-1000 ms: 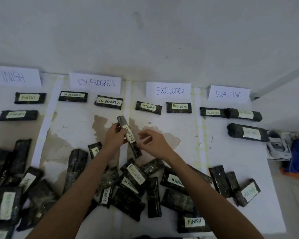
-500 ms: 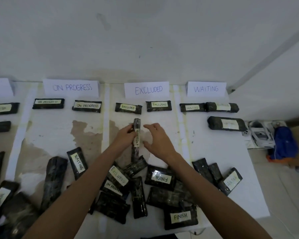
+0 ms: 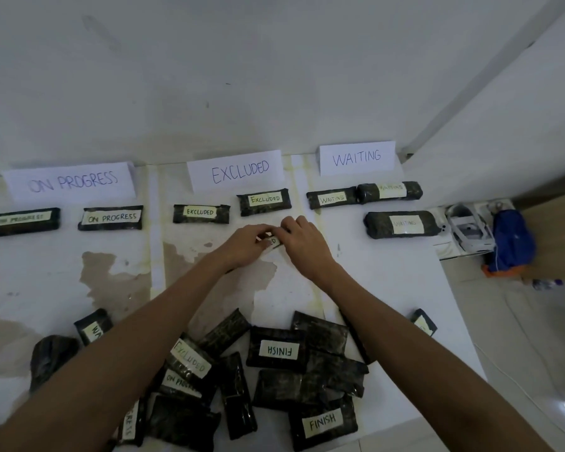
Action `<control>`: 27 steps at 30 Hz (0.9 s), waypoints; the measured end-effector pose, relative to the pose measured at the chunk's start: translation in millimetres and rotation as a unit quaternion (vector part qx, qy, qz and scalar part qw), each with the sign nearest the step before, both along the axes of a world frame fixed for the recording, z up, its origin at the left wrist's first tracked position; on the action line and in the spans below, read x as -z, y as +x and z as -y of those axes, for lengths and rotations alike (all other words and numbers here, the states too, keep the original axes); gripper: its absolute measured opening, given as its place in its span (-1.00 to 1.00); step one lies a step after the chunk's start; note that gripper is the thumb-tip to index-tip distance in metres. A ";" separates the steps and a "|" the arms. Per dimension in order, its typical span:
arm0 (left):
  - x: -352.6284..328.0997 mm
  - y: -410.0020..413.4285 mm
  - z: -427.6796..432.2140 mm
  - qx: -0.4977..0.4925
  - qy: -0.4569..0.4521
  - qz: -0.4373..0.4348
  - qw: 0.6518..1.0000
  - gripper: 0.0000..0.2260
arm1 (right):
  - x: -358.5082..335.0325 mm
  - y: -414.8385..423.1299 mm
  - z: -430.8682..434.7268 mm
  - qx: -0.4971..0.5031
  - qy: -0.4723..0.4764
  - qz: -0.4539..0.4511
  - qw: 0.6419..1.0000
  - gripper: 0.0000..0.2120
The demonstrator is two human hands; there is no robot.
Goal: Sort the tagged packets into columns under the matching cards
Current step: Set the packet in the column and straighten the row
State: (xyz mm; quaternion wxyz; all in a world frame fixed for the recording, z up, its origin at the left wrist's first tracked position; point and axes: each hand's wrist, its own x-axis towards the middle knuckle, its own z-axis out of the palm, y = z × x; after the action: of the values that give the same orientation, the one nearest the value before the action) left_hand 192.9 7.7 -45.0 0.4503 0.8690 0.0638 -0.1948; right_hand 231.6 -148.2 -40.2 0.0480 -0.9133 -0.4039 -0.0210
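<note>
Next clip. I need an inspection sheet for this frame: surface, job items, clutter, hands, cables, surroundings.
Surface: white table, brown-stained, divided into columns by white tape strips.
Job's things: white paper cards ON PROGRESS, EXCLUDED and WAITING; sorted black wrapped packets lie beneath them, two, two and three; unsorted packet pile at the near edge.
Clutter: blue bag and white device beside the table's right edge.
Hands: left hand and right hand both pinch one held packet, mostly hidden, under the EXCLUDED card.
Cables: what looks like a thin white cord on the floor.
Surroundings: white wall, tiled floor.
</note>
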 end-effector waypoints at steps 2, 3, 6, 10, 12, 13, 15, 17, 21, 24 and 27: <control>4.8 6.5 -0.9 -0.014 0.033 0.024 0.999 -0.66 | 6.6 15.2 4.2 0.029 0.004 -0.008 1.000 -0.70; 8.2 8.5 -2.6 -0.019 0.053 0.038 0.998 -0.65 | 10.9 22.4 6.8 0.051 0.010 -0.018 0.998 -0.72; 20.3 12.4 -10.5 -0.006 0.149 0.073 0.986 -0.62 | 23.3 40.1 14.9 0.111 0.048 -0.067 0.990 -0.73; 27.7 15.0 -12.8 -0.005 0.191 0.101 0.976 -0.59 | 31.9 52.3 21.0 0.144 0.072 -0.126 0.979 -0.75; 30.8 15.0 -11.8 0.001 0.203 0.101 0.974 -0.58 | 31.9 54.8 21.4 0.139 0.072 -0.149 0.976 -0.72; 32.1 13.9 -11.8 0.004 0.207 0.102 0.973 -0.58 | 31.5 55.7 21.5 0.133 0.070 -0.154 0.976 -0.70; 31.6 11.2 -12.6 0.010 0.211 0.108 0.971 -0.57 | 28.6 57.4 21.6 0.123 0.058 -0.156 0.978 -0.64; 28.3 7.1 -15.7 0.011 0.215 0.114 0.970 -0.54 | 25.0 56.7 21.9 0.122 0.042 -0.144 0.981 -0.54; 17.7 -16.7 -23.7 -0.017 0.216 0.144 0.966 -0.52 | 14.7 32.0 21.4 0.128 0.052 -0.138 0.981 -0.45; 13.7 -54.6 -29.0 -0.048 0.206 0.130 0.969 -0.59 | 9.9 -4.2 21.9 0.114 0.063 -0.194 0.972 -0.49; 22.1 -104.1 -36.9 -0.021 0.208 0.117 0.971 -0.67 | 9.7 -46.1 18.9 0.065 0.071 -0.293 0.951 -0.56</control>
State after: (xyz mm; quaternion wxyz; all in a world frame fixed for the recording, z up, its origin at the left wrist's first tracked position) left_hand 88.8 44.5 -67.1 0.2685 0.9587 0.0684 -0.0648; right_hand 185.5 -167.1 -50.0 0.2269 -0.8979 -0.3094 0.2156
